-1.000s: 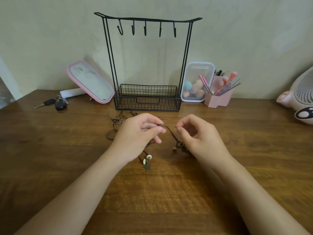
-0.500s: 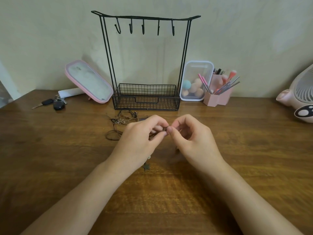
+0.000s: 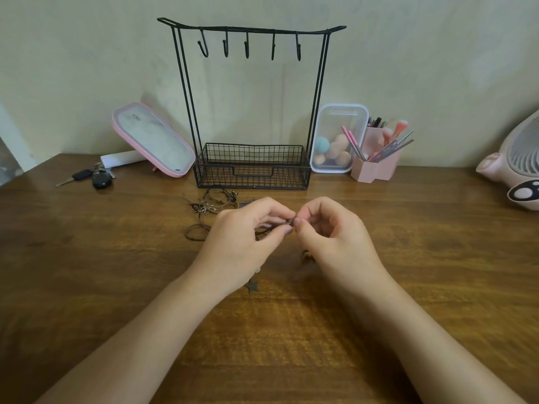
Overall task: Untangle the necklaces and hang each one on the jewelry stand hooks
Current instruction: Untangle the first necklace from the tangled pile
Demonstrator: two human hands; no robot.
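Necklaces (image 3: 207,209), left hand (image 3: 242,237), right hand (image 3: 335,237) pinches now touching

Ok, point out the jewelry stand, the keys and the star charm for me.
jewelry stand (image 3: 221,177), head view, front wall of its wire basket.
keys (image 3: 101,179), head view, the round black fob.
star charm (image 3: 252,286), head view, middle of the star.

Two hands, a left hand (image 3: 242,237) and a right hand (image 3: 335,234). One wooden table (image 3: 87,258). One black wire stand (image 3: 250,29) with five hooks (image 3: 247,49). One tangle of necklaces (image 3: 210,205), number unclear. One pink mirror (image 3: 154,139). One bunch of keys (image 3: 96,176). One clear box (image 3: 338,118). One pink brush holder (image 3: 373,170). One fan (image 3: 519,164).
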